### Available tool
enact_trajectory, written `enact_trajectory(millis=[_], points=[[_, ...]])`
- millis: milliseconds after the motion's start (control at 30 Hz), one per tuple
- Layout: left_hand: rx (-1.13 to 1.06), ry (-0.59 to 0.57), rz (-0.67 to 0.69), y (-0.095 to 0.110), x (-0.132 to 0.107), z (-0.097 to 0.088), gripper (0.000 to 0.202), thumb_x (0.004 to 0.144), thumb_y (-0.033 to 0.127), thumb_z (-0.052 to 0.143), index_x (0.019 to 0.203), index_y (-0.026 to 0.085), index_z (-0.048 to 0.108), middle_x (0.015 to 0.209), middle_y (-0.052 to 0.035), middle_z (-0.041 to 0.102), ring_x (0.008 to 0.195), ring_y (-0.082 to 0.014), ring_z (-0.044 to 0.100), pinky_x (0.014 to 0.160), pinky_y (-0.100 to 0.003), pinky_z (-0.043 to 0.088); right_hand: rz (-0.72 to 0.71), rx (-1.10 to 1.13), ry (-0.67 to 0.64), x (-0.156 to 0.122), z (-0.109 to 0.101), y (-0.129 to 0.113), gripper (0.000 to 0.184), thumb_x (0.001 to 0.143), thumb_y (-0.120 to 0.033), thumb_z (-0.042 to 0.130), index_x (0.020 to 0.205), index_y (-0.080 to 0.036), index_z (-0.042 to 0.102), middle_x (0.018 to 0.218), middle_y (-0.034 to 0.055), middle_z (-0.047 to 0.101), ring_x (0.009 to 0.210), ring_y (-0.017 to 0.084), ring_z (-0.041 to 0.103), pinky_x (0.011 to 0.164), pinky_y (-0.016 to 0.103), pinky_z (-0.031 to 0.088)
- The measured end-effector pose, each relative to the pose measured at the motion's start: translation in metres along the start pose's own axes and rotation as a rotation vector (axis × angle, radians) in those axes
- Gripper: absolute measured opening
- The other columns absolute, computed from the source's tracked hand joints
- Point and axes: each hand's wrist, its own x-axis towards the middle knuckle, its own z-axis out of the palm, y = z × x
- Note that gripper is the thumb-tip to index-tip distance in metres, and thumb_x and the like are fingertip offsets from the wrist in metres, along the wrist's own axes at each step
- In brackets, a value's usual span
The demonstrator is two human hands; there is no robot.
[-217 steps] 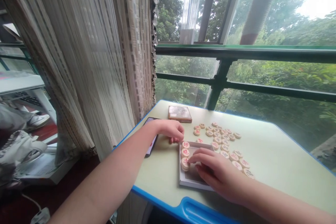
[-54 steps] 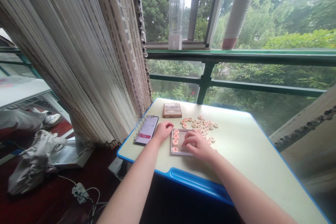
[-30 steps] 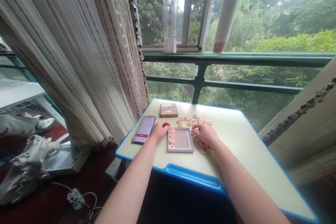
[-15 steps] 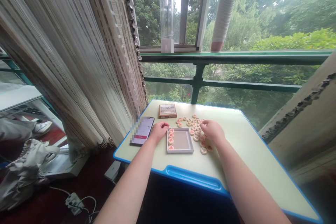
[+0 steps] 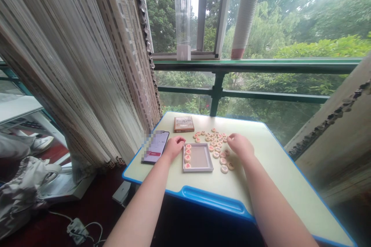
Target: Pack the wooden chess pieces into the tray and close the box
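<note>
My left hand (image 5: 175, 147) is at the upper left corner of a shallow grey box tray (image 5: 198, 170). Its fingers are loosely bent and a little apart, with the tips beside the tray's wall. Inside the tray, several round wooden Chinese chess pieces (image 5: 188, 152) with red characters form a column along the left side. My right hand (image 5: 240, 146) is at the right edge of a loose spread of chess pieces (image 5: 216, 154). Its fingers are curled together, and whatever is between them is hidden. One chess piece (image 5: 224, 139) lies just left of these fingertips.
A decorated box lid (image 5: 184, 124) lies at the back of the table (image 5: 278, 170). Left of the tray is a phone (image 5: 158, 146). A blue pencil groove (image 5: 213, 198) runs along the front edge. A curtain (image 5: 87, 65) hangs at the left; a green railing (image 5: 261, 67) stands behind.
My right hand has shifted slightly right, off the loose pieces, uncovering some of them. My left hand stays by the tray's corner. The whole view has tilted a little.
</note>
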Motion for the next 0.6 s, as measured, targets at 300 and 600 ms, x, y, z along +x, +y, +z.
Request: enact_trajectory(millis=[300, 600], points=[[-0.034, -0.040, -0.023, -0.002, 0.001, -0.001, 0.017, 0.071, 0.017, 0.051, 0.080, 0.018, 0.066, 0.077, -0.0020, 0.068, 0.070, -0.0134, 0.061, 0.066, -0.025, 0.047, 0.016, -0.014, -0.056, 0.001, 0.001, 0.002, 0.028, 0.073, -0.031, 0.046, 0.086, -0.020, 0.067, 0.091, 0.0087, 0.068, 0.079, 0.022, 0.062, 0.053, 0.026, 0.038], [-0.031, -0.030, -0.011, -0.001, 0.001, 0.000, 0.017, 0.071, 0.016, 0.050, 0.078, 0.018, 0.066, 0.078, -0.0021, 0.068, 0.070, -0.0137, 0.061, 0.066, -0.025, 0.047, -0.316, 0.059, -0.427, -0.022, -0.018, 0.000, 0.011, 0.057, -0.029, 0.061, 0.061, -0.019, 0.063, 0.066, 0.0020, 0.064, 0.063, 0.016, 0.056, 0.050, 0.024, 0.033]])
